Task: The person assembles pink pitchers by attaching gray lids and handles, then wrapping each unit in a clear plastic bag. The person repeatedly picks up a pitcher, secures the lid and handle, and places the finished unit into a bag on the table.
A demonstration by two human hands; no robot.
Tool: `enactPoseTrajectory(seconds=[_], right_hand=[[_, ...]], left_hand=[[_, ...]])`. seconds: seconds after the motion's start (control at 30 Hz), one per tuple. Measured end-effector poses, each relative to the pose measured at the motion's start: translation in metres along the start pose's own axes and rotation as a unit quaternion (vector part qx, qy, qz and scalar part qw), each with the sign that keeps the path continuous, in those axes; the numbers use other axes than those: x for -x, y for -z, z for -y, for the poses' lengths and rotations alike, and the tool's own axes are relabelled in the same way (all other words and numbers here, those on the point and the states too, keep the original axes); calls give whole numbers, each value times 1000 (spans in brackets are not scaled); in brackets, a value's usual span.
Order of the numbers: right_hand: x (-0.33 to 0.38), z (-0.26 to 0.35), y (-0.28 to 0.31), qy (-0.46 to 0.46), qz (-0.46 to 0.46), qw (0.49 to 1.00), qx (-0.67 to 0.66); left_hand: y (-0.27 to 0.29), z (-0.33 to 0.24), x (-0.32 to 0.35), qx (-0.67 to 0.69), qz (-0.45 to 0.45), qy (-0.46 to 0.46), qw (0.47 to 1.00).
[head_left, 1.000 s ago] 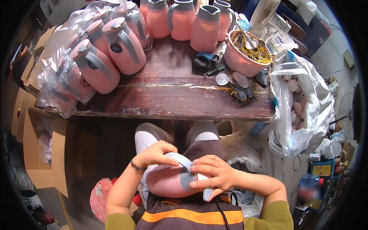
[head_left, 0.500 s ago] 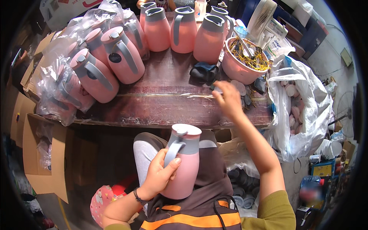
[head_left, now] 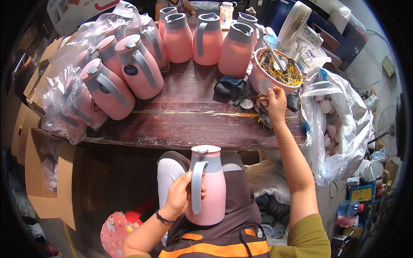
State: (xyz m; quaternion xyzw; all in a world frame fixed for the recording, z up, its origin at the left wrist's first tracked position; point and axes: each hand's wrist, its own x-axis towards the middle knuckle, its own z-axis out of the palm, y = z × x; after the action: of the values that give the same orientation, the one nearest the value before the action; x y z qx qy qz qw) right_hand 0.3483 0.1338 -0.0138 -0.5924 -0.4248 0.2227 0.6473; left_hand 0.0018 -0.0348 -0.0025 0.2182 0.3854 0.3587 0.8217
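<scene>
On my lap stands a pink jug (head_left: 215,193) with a grey collar and a pink lid. My left hand (head_left: 177,197) is closed around its grey handle. Over the table's right side, my right hand (head_left: 276,103) pinches a thin, pale round tag (head_left: 265,86) between thumb and fingertips. That tag is in front of a pink tub (head_left: 257,72) heaped with dark tags and yellow strings. Another round tag (head_left: 246,104) lies on the table near my right hand. Beside it rests a crumpled black pouch (head_left: 230,87).
Several lidded pink jugs (head_left: 144,75), some in clear plastic, crowd the table's left side. Lidless jugs (head_left: 206,45) stand at the back. A white sack (head_left: 318,159) of pink parts hangs right, near a fan (head_left: 294,21). An open carton (head_left: 45,202) stands left; a person (head_left: 176,4) sits opposite.
My right hand has moved rightward to the tub and now shows a round tag in its fingers. The jug on my lap has turned and become more upright, its handle now facing me.
</scene>
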Motion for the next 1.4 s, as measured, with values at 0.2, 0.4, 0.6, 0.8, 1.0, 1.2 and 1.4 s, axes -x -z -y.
enactPoseTrajectory(seconds=[0.2,0.4,0.6,0.8,1.0,1.2,1.4], right_hand=[[160,29,-6,-122,132,979,-98],[264,44,-25,-106,74,991,-45],[272,48,-25,-229,50,954,-189],[272,43,-12,-188,110,912,-349],[253,69,-20,-49,170,982,-59],[266,74,-29,-132,185,966,-123],[288,89,-19,-387,197,868,-241]], left_hand=[[15,10,-14,-117,37,-19,992],[7,13,-13,-317,63,-110,940],[9,22,-12,-347,-17,-289,892],[19,12,-11,157,175,-168,957],[-16,-25,11,-297,64,-160,939],[-25,-32,9,-585,14,-359,727],[-19,-36,1,-569,-4,-390,724]])
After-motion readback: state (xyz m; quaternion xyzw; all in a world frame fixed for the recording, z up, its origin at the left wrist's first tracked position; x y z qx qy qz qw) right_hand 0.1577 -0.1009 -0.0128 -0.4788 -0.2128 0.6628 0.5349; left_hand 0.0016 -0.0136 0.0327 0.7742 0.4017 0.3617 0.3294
